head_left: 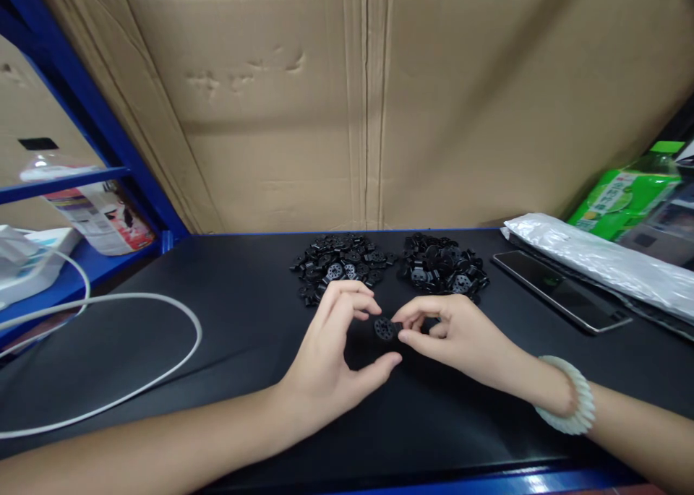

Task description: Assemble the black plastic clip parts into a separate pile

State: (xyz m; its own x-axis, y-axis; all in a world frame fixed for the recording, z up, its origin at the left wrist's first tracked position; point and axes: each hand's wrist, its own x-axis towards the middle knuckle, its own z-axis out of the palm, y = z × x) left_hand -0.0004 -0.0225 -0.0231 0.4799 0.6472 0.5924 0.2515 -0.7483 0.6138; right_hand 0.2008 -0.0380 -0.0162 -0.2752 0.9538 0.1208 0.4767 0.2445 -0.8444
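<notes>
On black tabletop (217,314), cardboard wall (347,105) behind.

Dim, even indoor light, soft shadows under the hands (390,336), wide-angle bending at edges, slight overall blur

A large brown cardboard sheet (358,105) stands behind the black table top (217,321). A white cable (163,303) loops over the table's left part. A dark flat phone (561,290) lies at right, beside a silvery plastic bag (601,260) and a green packet (623,199). A clear plastic bottle (87,202) lies on the blue metal shelf (81,264).
</notes>
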